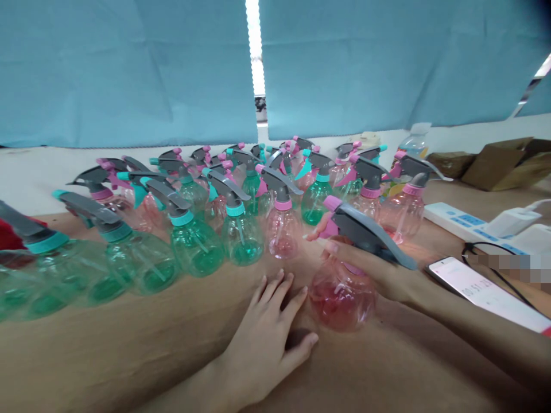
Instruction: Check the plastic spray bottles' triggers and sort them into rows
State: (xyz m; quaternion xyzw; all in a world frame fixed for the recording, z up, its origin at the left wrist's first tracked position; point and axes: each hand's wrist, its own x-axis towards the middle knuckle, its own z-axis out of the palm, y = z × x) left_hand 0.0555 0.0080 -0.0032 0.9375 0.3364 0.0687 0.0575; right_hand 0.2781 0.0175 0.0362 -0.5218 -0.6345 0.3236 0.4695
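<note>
My right hand is closed round the neck of a pink spray bottle, just under its grey head; a finger reaches toward the pink trigger. The bottle stands on the wooden table with some reddish liquid visible inside. Beside it my left hand lies flat on the tabletop, fingers spread, holding nothing. Just beyond the left fingertips stand a smaller-looking pink spray bottle and a clear green one, both upright with grey heads.
Several green spray bottles line the left side, with more pink and green ones behind. At right lie a phone showing a timer, a white power strip and a cardboard box. A blue curtain hangs behind.
</note>
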